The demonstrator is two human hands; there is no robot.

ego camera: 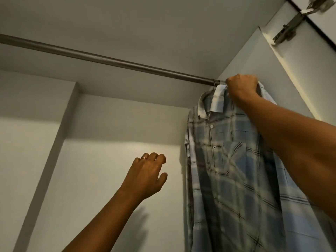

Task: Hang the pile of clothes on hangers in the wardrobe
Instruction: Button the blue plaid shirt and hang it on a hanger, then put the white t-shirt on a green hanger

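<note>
1 plaid shirt (236, 170), 1 rail (109, 60), 1 hinge (291, 26), 2 hands, 1 ring (144, 158).

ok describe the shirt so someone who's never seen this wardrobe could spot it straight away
Follow the dark metal rail across the top of the white wardrobe to its right end. There the right hand grips the collar of the plaid shirt, which hangs beside the side wall. It is the only garment in view: pale blue and cream checks, white buttons, one chest pocket.

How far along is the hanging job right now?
Done: the plaid shirt hangs from a hook over the rail, at its right end. In hand: the right hand grips the shirt's shoulder; the left hand hovers empty. Left: the pile is out of view, so remaining clothes cannot be judged.
</note>
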